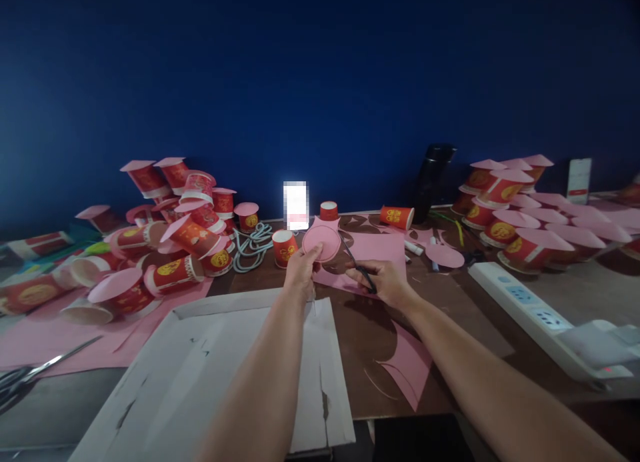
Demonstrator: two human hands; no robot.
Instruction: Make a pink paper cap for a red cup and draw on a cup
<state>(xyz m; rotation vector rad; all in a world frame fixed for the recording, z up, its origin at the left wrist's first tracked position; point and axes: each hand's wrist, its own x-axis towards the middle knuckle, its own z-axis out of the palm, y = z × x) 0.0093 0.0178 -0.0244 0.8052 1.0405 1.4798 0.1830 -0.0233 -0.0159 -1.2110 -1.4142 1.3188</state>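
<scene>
Pink paper disc (321,243) is held up just above the brown table (370,335), pinched at its lower left edge by the left hand (301,270), with the scissors (356,262) touching its right edge. A deep blue wall (320,82) backs the table. Heaps of red cups (175,249) crowd both ends, white cardboard (225,369) lies nearest the person, and a power strip (525,302) lies to the right. The left fingers are closed on the disc; the right hand (385,282) is curled round the scissors' handles.
</scene>
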